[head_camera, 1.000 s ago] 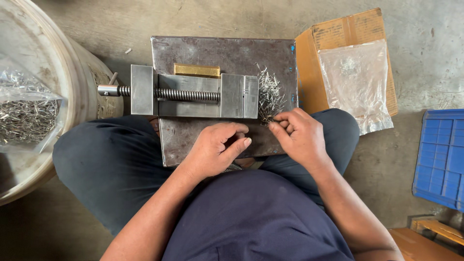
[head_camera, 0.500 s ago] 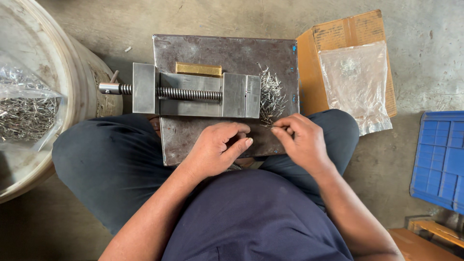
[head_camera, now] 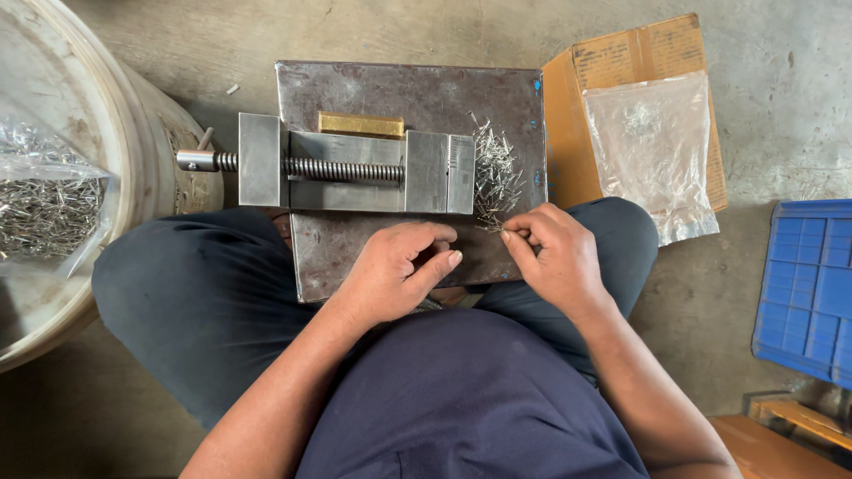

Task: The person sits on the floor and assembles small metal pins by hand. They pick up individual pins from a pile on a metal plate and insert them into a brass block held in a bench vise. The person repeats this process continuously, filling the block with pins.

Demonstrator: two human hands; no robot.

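From the head camera, the right hand [head_camera: 555, 257] pinches a thin metal pin [head_camera: 493, 227] at the near edge of the pin pile [head_camera: 495, 173] on the steel plate [head_camera: 399, 93]. The left hand [head_camera: 395, 270] rests loosely curled on the plate, just below the vise [head_camera: 355, 168], holding nothing visible.

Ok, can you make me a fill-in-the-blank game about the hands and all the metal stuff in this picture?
1. The right hand pinches at the edge of a pile of thin metal ____.
2. The vise has a long threaded ____ running through it.
3. A small bar of ____ colour lies behind the vise.
4. The left hand rests on the steel ____.

Missing words: pins; screw; gold; plate
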